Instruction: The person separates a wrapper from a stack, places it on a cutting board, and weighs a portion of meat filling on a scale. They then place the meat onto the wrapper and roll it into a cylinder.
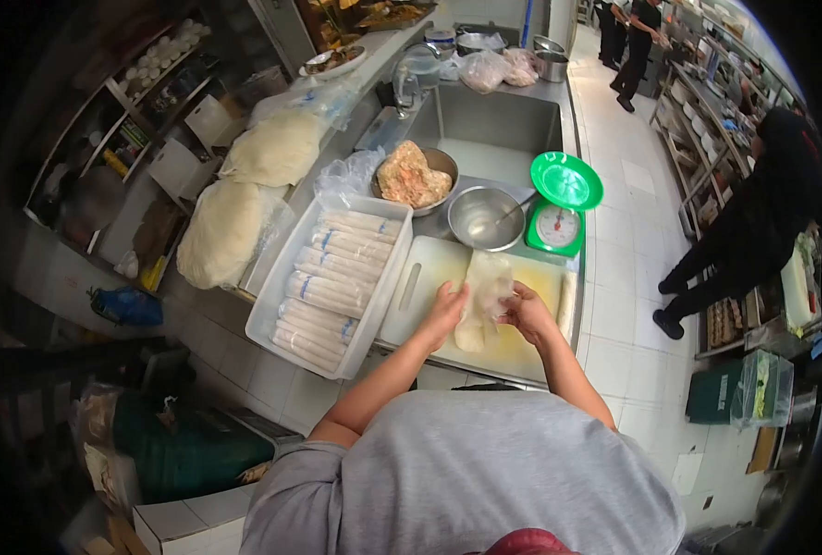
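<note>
A thin, pale, translucent wrapper sheet hangs over the cutting board between my hands. My right hand pinches its right side, where the sheet is bunched and lifted. At its left edge, my left hand has its fingers closed on the sheet. Just beyond them sits a metal bowl of liquid with a utensil in it. Behind that, a larger bowl holds a lump of orange-flecked filling. To the left, a white plastic tub contains several rows of wrapped white rolls.
A green scale stands at the board's far right corner, above a pale roll. Stacks of large pale sheets lie left of the tub. A sink is behind the bowls. Another person stands across the aisle.
</note>
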`<state>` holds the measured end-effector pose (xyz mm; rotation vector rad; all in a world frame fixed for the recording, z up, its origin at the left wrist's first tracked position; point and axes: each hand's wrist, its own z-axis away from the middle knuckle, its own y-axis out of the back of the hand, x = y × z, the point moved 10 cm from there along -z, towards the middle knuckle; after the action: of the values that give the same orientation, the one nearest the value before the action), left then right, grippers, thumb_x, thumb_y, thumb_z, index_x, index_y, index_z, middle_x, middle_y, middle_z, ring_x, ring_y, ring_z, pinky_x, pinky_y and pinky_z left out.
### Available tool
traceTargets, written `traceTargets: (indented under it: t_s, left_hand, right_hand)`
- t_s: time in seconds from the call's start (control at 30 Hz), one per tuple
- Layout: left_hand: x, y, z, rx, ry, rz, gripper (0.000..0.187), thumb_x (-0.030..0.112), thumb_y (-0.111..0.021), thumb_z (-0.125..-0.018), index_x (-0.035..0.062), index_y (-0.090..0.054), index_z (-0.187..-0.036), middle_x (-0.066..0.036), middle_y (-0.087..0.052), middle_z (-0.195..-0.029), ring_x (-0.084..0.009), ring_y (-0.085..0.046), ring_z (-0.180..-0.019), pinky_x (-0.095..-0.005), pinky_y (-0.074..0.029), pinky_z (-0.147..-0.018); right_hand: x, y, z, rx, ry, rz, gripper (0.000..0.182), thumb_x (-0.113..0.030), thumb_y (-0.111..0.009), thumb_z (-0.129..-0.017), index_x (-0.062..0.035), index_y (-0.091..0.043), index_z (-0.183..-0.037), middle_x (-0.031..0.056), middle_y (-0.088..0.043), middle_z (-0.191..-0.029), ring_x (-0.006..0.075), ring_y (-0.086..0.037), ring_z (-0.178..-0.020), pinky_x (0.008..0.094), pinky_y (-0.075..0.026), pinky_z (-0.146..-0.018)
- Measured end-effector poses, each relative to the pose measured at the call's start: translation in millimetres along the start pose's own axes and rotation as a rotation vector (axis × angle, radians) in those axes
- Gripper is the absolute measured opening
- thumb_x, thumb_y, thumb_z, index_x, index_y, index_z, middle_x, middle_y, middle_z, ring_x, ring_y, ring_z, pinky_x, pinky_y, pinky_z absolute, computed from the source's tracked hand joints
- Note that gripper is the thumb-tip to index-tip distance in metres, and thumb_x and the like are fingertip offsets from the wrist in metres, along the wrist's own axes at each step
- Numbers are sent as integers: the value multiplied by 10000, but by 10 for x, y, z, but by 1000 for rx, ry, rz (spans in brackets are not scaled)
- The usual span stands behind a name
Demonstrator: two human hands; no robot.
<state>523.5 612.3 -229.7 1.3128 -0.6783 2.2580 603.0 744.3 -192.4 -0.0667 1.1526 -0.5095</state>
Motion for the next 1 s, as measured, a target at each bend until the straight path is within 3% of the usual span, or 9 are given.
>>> traceTargets:
  t_s: [0.07,0.1,0.2,0.23,0.33,0.43,0.63,0.83,1.0]
  left_hand:
    - [-21,-303,106,-135,-142,-96,869,429,-639,-867,51,-117,-1450,-162,-366,-1390,-272,-455,-1205,-409,-445,-920]
    - [104,-397,186,-121,-187,-37,735,266,-681,-862,49,-247,-1413,-122,-462,-1306,-223,-492,-1155,-376,-453,-914]
    - [166,-548,119,-280,-188,224,536,171,-647,-882,49,-389,-1336,-81,-558,-1189,-195,-541,-1098,-344,-457,-919]
    - [233,-500,114,-246,-242,335,409,67,-606,-887,44,-466,-1270,-67,-605,-1096,-170,-573,-1044,-307,-460,-908]
    - [325,-55,71,-46,-403,400,383,14,-572,-886,30,-463,-1253,-94,-604,-1099,-167,-585,-1014,-285,-470,-881]
    - [416,388,120,177,-426,334,372,-16,-555,-874,1,-461,-1234,-123,-605,-1075,-163,-603,-945,-270,-502,-794]
    - [-240,1092,-15,420,-194,-148,468,31,-638,-804,-41,-447,-1225,-139,-652,-894,-176,-626,-801,-280,-500,-693]
    - [-118,996,93,440,-258,-468,468,50,-690,-772,-34,-462,-1172,-100,-618,-740,-167,-617,-661,-308,-496,-545]
    - [-250,1028,124,449,-233,-191,540,54,-701,-768,-34,-408,-1213,-106,-611,-747,-176,-620,-637,-308,-505,-501]
  right_hand:
    - [-14,-87,31,-77,71,-26,340,-66,-522,-905,-39,-513,-1244,57,-631,-1015,143,-623,-850,286,-526,-751]
    - [-75,-140,38,-107,107,-33,330,-61,-517,-904,-36,-520,-1234,56,-632,-1013,143,-622,-851,290,-524,-756]
    - [-237,-19,-21,-106,199,-71,301,-47,-494,-894,-41,-556,-1189,32,-639,-1005,122,-616,-820,269,-509,-706]
    - [-282,99,-18,-76,216,-98,299,-44,-493,-892,-42,-557,-1184,29,-640,-1002,117,-614,-818,264,-506,-702]
    - [-487,317,157,28,250,-163,315,-15,-479,-869,-53,-564,-1170,22,-640,-960,104,-604,-773,254,-493,-670]
    - [-245,794,60,131,202,-134,315,-34,-506,-847,-36,-553,-1159,16,-626,-870,105,-589,-690,243,-477,-595]
    - [361,945,-9,319,-65,229,360,-67,-585,-799,14,-527,-1145,64,-610,-765,159,-576,-561,270,-450,-465]
    - [166,901,4,442,141,728,301,-12,-598,-794,60,-514,-1074,117,-596,-715,206,-603,-511,328,-486,-428]
    - [215,948,47,451,74,728,180,-28,-579,-802,50,-533,-958,164,-611,-697,249,-600,-469,354,-472,-412]
